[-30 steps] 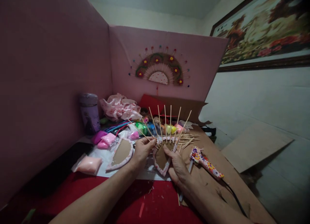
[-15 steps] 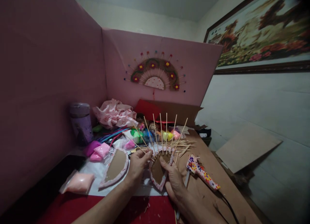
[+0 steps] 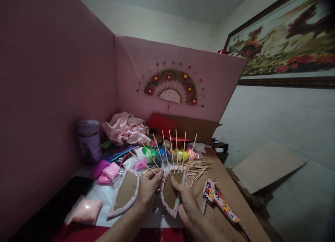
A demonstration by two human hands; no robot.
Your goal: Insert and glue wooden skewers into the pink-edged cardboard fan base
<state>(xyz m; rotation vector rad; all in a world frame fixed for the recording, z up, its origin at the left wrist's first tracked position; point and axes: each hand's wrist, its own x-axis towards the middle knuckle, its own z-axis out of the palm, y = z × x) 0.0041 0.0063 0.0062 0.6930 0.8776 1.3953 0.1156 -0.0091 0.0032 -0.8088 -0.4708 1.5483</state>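
Observation:
My right hand (image 3: 187, 196) grips a half-round cardboard piece (image 3: 169, 195) edged with pink fabric, thumb on its brown face. Several thin wooden sticks (image 3: 171, 149) fan out from its curved edge. At the left side of that edge, my left hand (image 3: 149, 186) pinches the lower end of a stick (image 3: 146, 161) between thumb and fingers. A second fabric-edged half-round cardboard piece (image 3: 125, 193) lies on the table just left of my left hand. To the right of my right hand rests a flower-patterned glue gun (image 3: 220, 200) with a cord.
Loose wooden sticks (image 3: 200, 168) lie behind the right hand. Bags of coloured clay (image 3: 153, 154), crumpled pink fabric (image 3: 125, 127) and a purple tumbler (image 3: 89, 142) stand farther back. A finished fan decoration (image 3: 170, 82) hangs on the pink panel. A peach bag (image 3: 85, 210) sits front left.
The view has tilted slightly upward, so things sit lower in the picture. Both hands keep hold of the cardboard piece and stick, with only slight shifts.

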